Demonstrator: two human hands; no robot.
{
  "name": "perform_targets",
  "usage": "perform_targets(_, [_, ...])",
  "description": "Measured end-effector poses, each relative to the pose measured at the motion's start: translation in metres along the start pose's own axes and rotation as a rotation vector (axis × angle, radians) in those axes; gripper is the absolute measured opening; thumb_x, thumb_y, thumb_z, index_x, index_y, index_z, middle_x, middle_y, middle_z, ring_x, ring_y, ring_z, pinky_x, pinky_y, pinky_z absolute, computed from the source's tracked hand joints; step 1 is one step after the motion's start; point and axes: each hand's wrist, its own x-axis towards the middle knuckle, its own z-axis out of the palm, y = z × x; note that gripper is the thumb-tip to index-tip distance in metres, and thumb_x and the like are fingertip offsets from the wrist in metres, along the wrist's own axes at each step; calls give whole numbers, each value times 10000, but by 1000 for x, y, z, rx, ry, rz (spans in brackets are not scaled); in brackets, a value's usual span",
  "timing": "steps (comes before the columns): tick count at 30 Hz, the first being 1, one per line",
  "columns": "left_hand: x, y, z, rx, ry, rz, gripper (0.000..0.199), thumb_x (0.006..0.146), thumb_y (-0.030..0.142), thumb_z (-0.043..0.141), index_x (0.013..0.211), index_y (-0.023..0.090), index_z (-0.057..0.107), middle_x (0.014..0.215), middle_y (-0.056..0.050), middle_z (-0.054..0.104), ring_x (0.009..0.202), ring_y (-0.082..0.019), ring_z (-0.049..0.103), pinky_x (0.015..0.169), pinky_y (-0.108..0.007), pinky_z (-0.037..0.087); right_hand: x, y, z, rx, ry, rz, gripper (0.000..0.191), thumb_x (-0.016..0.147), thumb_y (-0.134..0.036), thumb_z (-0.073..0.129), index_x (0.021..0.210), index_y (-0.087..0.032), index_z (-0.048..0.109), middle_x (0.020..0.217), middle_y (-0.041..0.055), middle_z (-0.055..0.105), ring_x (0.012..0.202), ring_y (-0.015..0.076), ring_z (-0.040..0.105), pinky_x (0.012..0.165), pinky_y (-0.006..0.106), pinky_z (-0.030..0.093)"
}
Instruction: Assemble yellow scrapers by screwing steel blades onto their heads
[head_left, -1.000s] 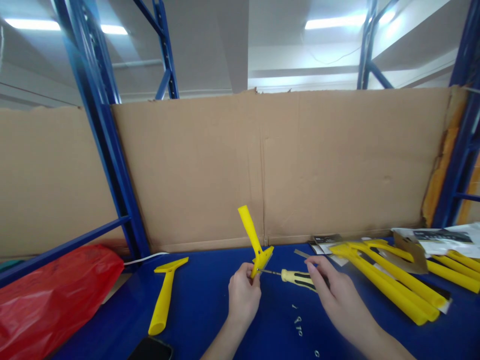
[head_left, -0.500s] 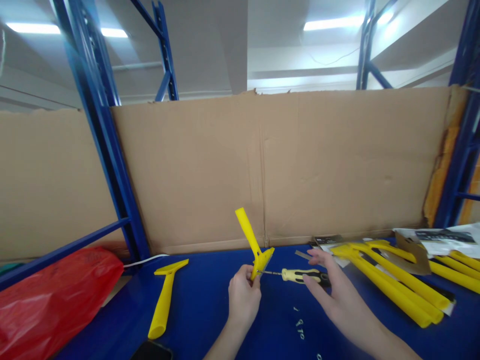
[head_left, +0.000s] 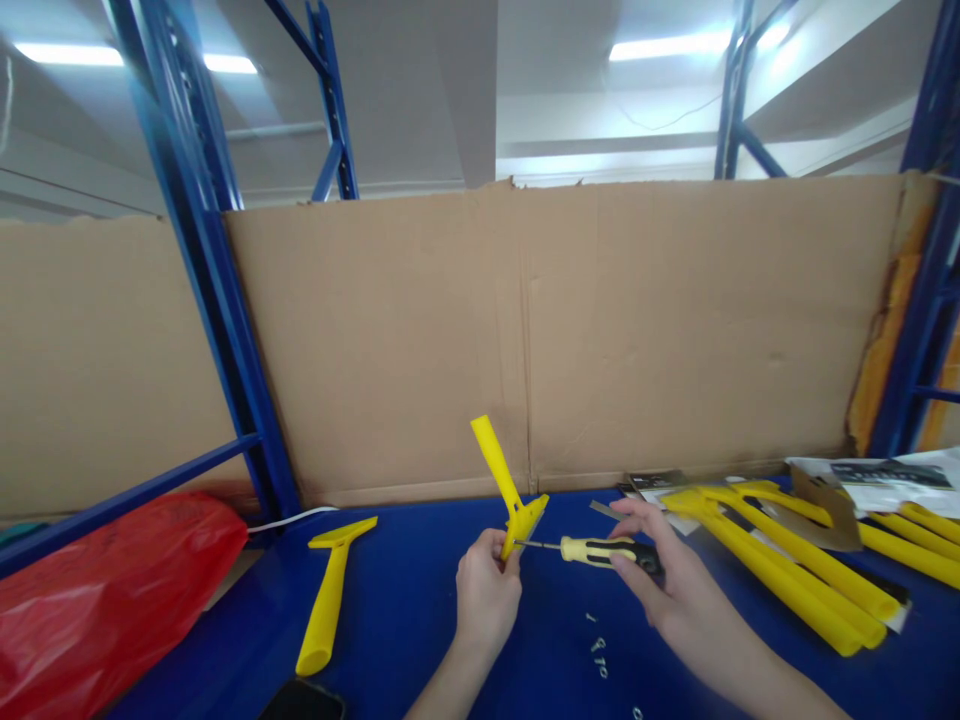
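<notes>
My left hand [head_left: 487, 590] is closed on the head of a yellow scraper [head_left: 496, 466], whose handle points up and away to the left. My right hand [head_left: 679, 575] has its thumb and fingers round the rear of a screwdriver [head_left: 596, 551] with a pale yellow and black grip. The screwdriver lies level, and its tip meets the scraper's head beside my left fingers. Just past my right fingertips is a thin metal strip [head_left: 604, 511]. Several small metal pieces [head_left: 598, 650], too small to name surely, are scattered on the blue surface [head_left: 420, 600] between my forearms.
Another yellow scraper [head_left: 326, 610] lies at left, near a dark object [head_left: 304, 700] and a red plastic bag [head_left: 142, 600]. More yellow scrapers [head_left: 795, 570] are piled at right by packaging [head_left: 892, 470]. A cardboard panel [head_left: 390, 350] and blue rack posts [head_left: 247, 380] stand behind.
The fingers of my right hand have drawn in on the screwdriver's grip, and the grip has shifted slightly. My left hand and its scraper stay in place.
</notes>
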Motion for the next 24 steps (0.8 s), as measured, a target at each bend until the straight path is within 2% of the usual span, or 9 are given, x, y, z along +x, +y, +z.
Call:
perform_targets(2, [0,0,0,2,-6,6,42,769,218,620,778,178,617,685,-18,676,572,-141,642,485,-190,451,-1,-1,0,-28,-12,48,262,913,-377,362,1121,-246,449,789,13,603,612,165,584,593,295,492])
perform_targets(7, [0,-1,0,0,6,-5,59,766,226,631,789,173,620,705,-24,681,575,-139,641,488,-191,454,-1,-3,-1,52,-20,24,403,861,-329,462,1244,-272,351,1060,51,582,687,150,597,610,277,508])
perform_targets(10, [0,0,0,6,-3,2,43,769,214,625,787,175,621,696,-19,679,565,-134,636,486,-188,449,1,-5,-2,27,-57,28,263,890,-340,406,1134,-248,437,820,7,603,601,153,572,564,274,481])
perform_targets(12, [0,1,-1,6,-8,9,34,773,210,617,780,177,622,676,-14,674,557,-133,633,479,-185,445,1,-6,-2,-3,-52,53,247,912,-373,358,1087,-239,469,717,-10,583,574,158,563,560,281,474])
perform_targets(17, [0,0,0,-1,6,-18,36,777,201,609,795,175,625,692,-17,683,567,-133,638,478,-182,445,0,-3,-1,110,-32,21,418,835,-309,498,1234,-268,381,1005,35,585,642,132,567,549,249,484])
perform_targets(21, [-1,-1,0,25,-18,23,83,793,136,546,797,178,617,671,-1,665,541,-123,620,472,-180,427,1,-4,-1,69,-59,58,254,888,-362,409,1108,-250,467,813,2,593,517,126,524,464,243,435])
perform_targets(24, [-1,0,0,37,-28,52,105,795,121,527,802,180,613,666,2,655,522,-121,608,469,-184,418,1,-5,-2,2,-41,94,280,908,-415,357,1077,-239,495,727,-8,582,552,150,556,492,254,449])
